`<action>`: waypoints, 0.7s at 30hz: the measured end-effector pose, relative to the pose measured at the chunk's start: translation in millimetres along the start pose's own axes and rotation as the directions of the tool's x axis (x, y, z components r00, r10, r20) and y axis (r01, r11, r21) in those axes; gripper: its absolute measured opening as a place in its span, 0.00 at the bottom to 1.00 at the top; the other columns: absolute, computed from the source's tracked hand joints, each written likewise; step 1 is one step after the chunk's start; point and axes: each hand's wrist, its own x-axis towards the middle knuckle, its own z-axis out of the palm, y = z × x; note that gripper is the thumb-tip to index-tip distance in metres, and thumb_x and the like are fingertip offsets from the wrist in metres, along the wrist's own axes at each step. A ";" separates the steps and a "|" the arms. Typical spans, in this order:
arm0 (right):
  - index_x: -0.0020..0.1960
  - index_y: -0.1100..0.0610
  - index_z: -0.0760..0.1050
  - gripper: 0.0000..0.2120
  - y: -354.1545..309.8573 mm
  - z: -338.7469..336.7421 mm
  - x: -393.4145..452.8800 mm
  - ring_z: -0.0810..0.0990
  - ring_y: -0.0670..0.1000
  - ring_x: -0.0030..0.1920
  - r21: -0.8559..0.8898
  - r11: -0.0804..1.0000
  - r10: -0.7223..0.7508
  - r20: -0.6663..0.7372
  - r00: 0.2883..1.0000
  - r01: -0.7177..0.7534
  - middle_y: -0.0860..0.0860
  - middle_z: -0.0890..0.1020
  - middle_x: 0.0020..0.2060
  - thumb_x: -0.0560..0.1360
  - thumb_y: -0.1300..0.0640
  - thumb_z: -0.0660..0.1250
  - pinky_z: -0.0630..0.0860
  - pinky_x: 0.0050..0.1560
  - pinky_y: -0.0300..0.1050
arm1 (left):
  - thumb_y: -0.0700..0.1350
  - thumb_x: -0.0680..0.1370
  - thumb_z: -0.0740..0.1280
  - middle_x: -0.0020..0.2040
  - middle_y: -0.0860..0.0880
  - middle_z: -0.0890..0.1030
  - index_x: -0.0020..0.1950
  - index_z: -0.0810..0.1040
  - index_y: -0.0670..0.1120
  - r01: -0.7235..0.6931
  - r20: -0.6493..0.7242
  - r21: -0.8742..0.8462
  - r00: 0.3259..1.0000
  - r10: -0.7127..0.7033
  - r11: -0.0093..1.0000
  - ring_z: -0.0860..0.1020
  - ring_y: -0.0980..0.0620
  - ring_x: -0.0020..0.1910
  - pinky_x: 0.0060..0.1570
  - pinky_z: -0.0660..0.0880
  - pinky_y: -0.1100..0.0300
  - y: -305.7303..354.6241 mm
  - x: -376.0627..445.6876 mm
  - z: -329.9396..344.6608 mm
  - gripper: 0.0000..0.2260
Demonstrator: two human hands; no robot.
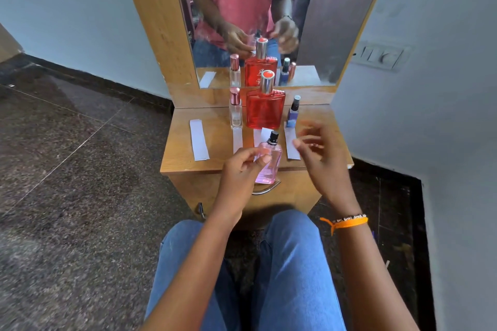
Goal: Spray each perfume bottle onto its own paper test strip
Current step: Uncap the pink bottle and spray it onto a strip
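My left hand grips a pink perfume bottle with a black sprayer, held above the front edge of the small wooden dressing table. My right hand hovers just right of it, blurred, fingers loosely spread and holding nothing. Behind stand a big red bottle, a slim clear bottle with a rose cap, and a small blue bottle. Several white paper strips lie on the table: one at the far left, one below the clear bottle, one behind the pink bottle, one at the right.
A mirror in a wooden frame rises behind the table and reflects the bottles and a person's hands. Walls close in on both sides, with a switch plate on the right wall. My knees in blue jeans are in front of the table.
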 end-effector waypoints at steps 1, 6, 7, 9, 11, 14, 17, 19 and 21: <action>0.58 0.52 0.73 0.13 -5.0 6.1 -4.1 0.78 0.44 0.47 0.124 0.991 0.030 0.098 0.995 -0.043 0.47 0.79 0.48 0.75 0.60 0.68 0.75 0.47 0.33 | 0.43 0.75 0.68 0.54 0.48 0.81 0.49 0.79 0.54 -0.001 -0.010 -0.001 1.000 0.001 1.000 0.80 0.63 0.47 0.46 0.74 0.71 1.0 -0.5 1.2 0.07; 0.52 0.56 0.76 0.07 -9.8 27.2 -14.3 0.81 0.52 0.51 0.526 0.805 0.131 0.294 0.947 -0.275 0.56 0.82 0.49 0.74 0.62 0.67 0.79 0.48 0.42 | 0.44 0.73 0.71 0.51 0.44 0.82 0.48 0.80 0.56 -0.057 -0.044 0.062 0.997 0.059 0.996 0.81 0.58 0.47 0.47 0.77 0.65 7.0 -4.4 -0.3 0.07; 0.50 0.57 0.75 0.05 -8.6 28.6 -14.4 0.81 0.53 0.52 0.580 0.756 0.136 0.314 0.940 -0.303 0.57 0.83 0.49 0.74 0.61 0.66 0.79 0.50 0.44 | 0.45 0.72 0.72 0.50 0.44 0.82 0.47 0.80 0.56 -0.071 -0.054 0.092 0.996 0.076 0.993 0.82 0.56 0.47 0.48 0.78 0.61 8.1 -4.9 -1.5 0.07; 0.47 0.59 0.75 0.04 -6.6 30.3 -14.9 0.81 0.53 0.51 0.664 0.661 0.133 0.356 0.925 -0.350 0.55 0.83 0.48 0.73 0.60 0.65 0.78 0.52 0.46 | 0.45 0.70 0.74 0.49 0.45 0.81 0.47 0.81 0.54 -0.087 -0.070 0.154 0.993 0.099 0.984 0.82 0.51 0.46 0.49 0.78 0.55 10.2 -6.1 -2.9 0.08; 0.49 0.61 0.75 0.07 -5.7 32.9 -15.7 0.81 0.52 0.48 0.706 0.590 0.145 0.383 0.912 -0.391 0.53 0.84 0.46 0.73 0.59 0.64 0.79 0.50 0.46 | 0.47 0.69 0.74 0.47 0.45 0.81 0.48 0.83 0.50 -0.097 -0.073 0.196 0.991 0.113 0.976 0.81 0.48 0.46 0.48 0.78 0.51 12.0 -7.2 -3.1 0.09; 0.57 0.63 0.73 0.14 -6.8 36.5 -17.4 0.81 0.51 0.47 0.760 0.491 0.201 0.376 0.905 -0.425 0.52 0.84 0.45 0.73 0.58 0.61 0.79 0.50 0.45 | 0.46 0.73 0.70 0.45 0.45 0.83 0.49 0.83 0.47 -0.110 -0.077 0.199 0.989 0.127 0.974 0.81 0.48 0.47 0.49 0.76 0.51 13.3 -7.8 -3.7 0.07; 0.61 0.61 0.72 0.16 -7.4 35.9 -21.3 0.80 0.52 0.49 0.805 0.400 0.215 0.381 0.899 -0.437 0.54 0.82 0.48 0.75 0.57 0.60 0.77 0.52 0.49 | 0.41 0.75 0.68 0.43 0.58 0.84 0.46 0.82 0.55 -0.106 -0.099 0.154 0.988 0.122 0.982 0.80 0.62 0.46 0.47 0.74 0.68 14.7 -7.4 -6.9 0.08; 0.61 0.55 0.72 0.14 -7.3 34.0 -24.0 0.82 0.51 0.48 0.821 0.351 0.217 0.396 0.892 -0.450 0.52 0.83 0.49 0.76 0.56 0.60 0.81 0.47 0.47 | 0.38 0.74 0.68 0.41 0.63 0.83 0.45 0.81 0.60 -0.100 -0.107 0.155 0.987 0.117 0.983 0.79 0.65 0.45 0.46 0.73 0.71 15.5 -7.0 -10.2 0.14; 0.62 0.51 0.70 0.15 -7.4 32.5 -25.7 0.83 0.50 0.40 0.801 0.385 0.242 0.392 0.888 -0.458 0.50 0.83 0.47 0.76 0.54 0.60 0.80 0.37 0.43 | 0.37 0.74 0.68 0.45 0.62 0.82 0.47 0.80 0.61 -0.081 -0.123 0.159 0.987 0.101 0.984 0.78 0.65 0.46 0.48 0.73 0.70 15.6 -6.0 -13.0 0.16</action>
